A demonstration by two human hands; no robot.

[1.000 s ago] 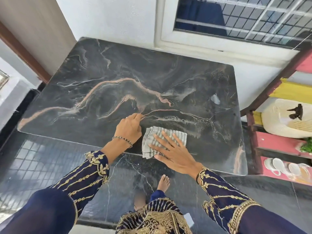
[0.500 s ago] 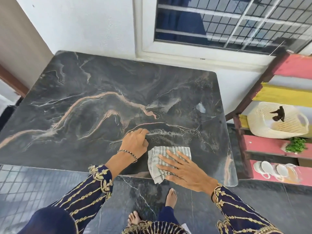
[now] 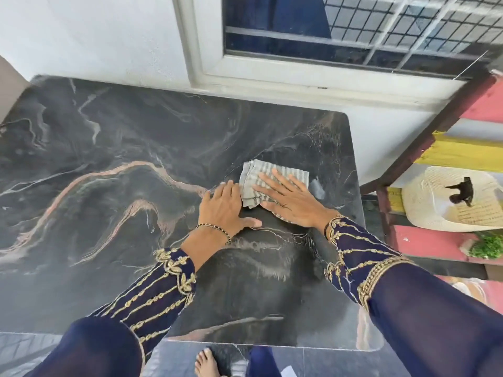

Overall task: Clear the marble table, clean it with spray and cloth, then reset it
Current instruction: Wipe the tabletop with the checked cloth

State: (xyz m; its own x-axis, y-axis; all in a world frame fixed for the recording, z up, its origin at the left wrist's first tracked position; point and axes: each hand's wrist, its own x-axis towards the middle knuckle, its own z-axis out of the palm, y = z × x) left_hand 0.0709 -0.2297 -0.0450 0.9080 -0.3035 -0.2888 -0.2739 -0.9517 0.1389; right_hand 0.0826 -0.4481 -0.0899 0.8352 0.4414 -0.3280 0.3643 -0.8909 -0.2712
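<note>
One striped cloth point(image 3: 268, 183), folded and grey-and-white, is pressed flat on the dark marble surface point(image 3: 109, 164), toward its far right part, near the right edge. It is pinned under the right hand point(image 3: 288, 204), whose fingers point(image 3: 272, 176) are spread wide apart and laid flat across the fabric, palm down; nothing is clamped, the cloth is simply held down. A crumpled corner of the cloth is seen poking out on the left, just beside the left hand point(image 3: 223, 210). That hand is also laid palm down on the bare marble, fingers together and pointing away, thumb stretched out toward the right hand, with the fingertips touching or nearly touching the cloth's edge — which of the two cannot be told. A beaded bracelet point(image 3: 215, 229) is worn on the left wrist. Both arms are covered in dark blue sleeves point(image 3: 158, 295) with gold embroidery. Pale streaks are visible on the marble close to the wrists. Beyond the surface, a white-framed window point(image 3: 326, 36) with a grille is set in the white wall. To the right, a painted shelf rack point(image 3: 449, 243) in red and yellow is seen, with a cream woven basket point(image 3: 435, 205) on it. A bare foot point(image 3: 206, 363) shows on the floor below.
</note>
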